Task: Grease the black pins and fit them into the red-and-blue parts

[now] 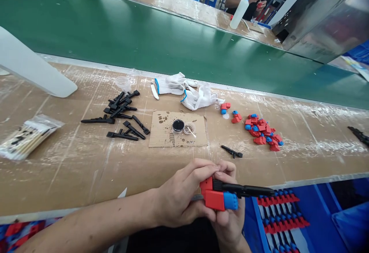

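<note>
Both hands meet near the table's front edge around a red-and-blue plastic toy arm (pixel 215 200), which looks like a red block with a blue fist. My left hand (pixel 184 193) grips its red end from the left, fingers curled over the top. From below and behind, my right hand (pixel 230 222) closes on the same piece, its fingertips meeting the left ones. A long black gun-shaped part (pixel 245 189) lies along the toy arm and points right; whether the two are joined I cannot tell. Just beyond the hands lies a loose black gun-shaped piece (pixel 232 152).
Ahead, a cardboard sheet (pixel 157 139) bears a cup of black liquid (pixel 178 125) and a cup with a swab. Black parts (pixel 121 109) lie left, red-blue pieces (pixel 261 128) right, white gloves (pixel 198 97) behind. A blue crate (pixel 256 222) stands lower right. Across the green belt (pixel 144 34) sits a person.
</note>
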### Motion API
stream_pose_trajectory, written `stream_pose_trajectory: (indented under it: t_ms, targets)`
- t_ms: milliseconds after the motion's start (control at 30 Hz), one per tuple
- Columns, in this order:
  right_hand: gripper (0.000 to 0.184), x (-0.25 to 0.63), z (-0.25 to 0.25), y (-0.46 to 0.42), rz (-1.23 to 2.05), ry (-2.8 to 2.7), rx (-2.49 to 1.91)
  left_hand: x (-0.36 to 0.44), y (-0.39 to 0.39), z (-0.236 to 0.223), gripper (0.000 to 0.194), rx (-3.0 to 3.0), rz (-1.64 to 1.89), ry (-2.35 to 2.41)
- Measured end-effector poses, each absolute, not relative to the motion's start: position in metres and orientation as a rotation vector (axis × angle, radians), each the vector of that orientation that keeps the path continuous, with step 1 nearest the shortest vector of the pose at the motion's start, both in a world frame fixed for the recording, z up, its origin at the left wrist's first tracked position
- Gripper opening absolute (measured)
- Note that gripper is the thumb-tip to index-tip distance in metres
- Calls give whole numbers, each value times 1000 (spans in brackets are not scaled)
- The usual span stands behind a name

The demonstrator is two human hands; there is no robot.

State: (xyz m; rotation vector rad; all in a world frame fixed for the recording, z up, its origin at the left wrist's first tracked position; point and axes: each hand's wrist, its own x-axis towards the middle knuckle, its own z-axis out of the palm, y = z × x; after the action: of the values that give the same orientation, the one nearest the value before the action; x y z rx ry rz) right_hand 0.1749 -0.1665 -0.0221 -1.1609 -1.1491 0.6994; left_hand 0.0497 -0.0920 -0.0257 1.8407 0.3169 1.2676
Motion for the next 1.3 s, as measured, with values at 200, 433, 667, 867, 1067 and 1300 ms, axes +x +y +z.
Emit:
stream_pose_trajectory:
  t_ms: [200,433,667,867,1067,1300]
  targets:
    - [44,193,-10,-159,729,-1177,-1063,50,-82,-22,50,2011,1278,257]
    - [41,193,-8,-158,772,-1254,-1063,50,-79,-17,54,2240,1279,247]
    - [30,175,1,-171,906,-1155,-1006,51,-80,-13,44,2234,1579,161]
    - [30,160,-1,-185,948,-980,-1017,51,-90,-19,36,2120,1558,196]
    - [42,152,-12,-174,1139,-638,-989,48,-92,-26,44,2078,1319,342]
    - [53,187,-16,-185,1173,-760,-837,44,-105,-36,47,2195,979,511]
